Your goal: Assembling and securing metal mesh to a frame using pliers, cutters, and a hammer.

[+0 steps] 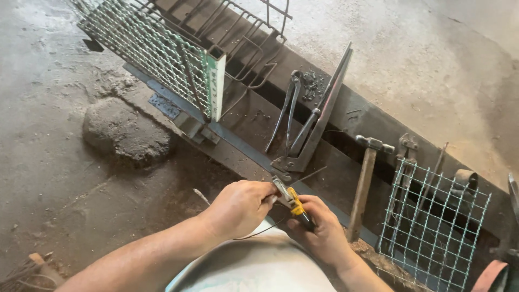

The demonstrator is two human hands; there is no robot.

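At upper left of the frame the mesh panel [157,51] stands propped on the steel channel [357,116], out of your way. At lower centre your left hand [240,208] pinches the thin wire [259,231] taut, so your right hand [319,230], closed around the yellow-handled pliers [292,203], can bite it. To the right, the hammer [365,184] and small mesh piece [432,227] lie within reach.

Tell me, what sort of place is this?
Probably a small metalwork or wire-mesh workshop: a hammer lies on a steel bench, cut wire mesh sits nearby, and the hands work thin wire with yellow-handled pliers.
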